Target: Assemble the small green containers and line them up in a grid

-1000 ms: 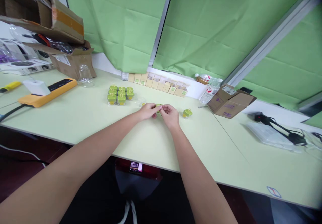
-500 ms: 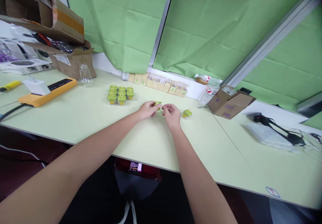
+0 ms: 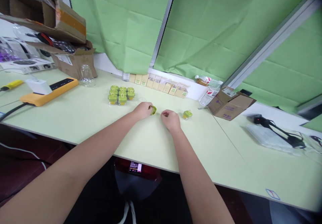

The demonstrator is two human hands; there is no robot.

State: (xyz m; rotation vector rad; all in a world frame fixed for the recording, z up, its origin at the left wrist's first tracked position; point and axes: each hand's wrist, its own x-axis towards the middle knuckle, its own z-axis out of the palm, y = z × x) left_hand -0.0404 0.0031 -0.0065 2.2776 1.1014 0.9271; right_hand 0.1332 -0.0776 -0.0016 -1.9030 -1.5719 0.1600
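A small green lid [image 3: 154, 110] is pinched in my left hand [image 3: 143, 110], tipped on its side above the middle of the table [image 3: 151, 133]. Just right of it, my right hand [image 3: 171, 119] has its fingers curled together low over the tabletop; whatever they hold, if anything, is hidden. Beyond that hand stands one small clear jar [image 3: 186, 114] with a green looped lid and something yellow inside. Several matching green-lidded jars [image 3: 122, 99] are packed in rows to the left of my left hand.
Small tan cartons [image 3: 161, 84] line the wall at the back. An opened cardboard box [image 3: 228, 105] and plastic bottles [image 3: 208, 96] stand at back right. On the left are an orange power strip [image 3: 50, 91], a clear glass piece [image 3: 87, 77] and stacked cardboard boxes [image 3: 72, 61].
My hands have moved apart from their meeting point. My left hand has shifted left with the green lid, now tilted; my right hand has lowered slightly with fingers curled.
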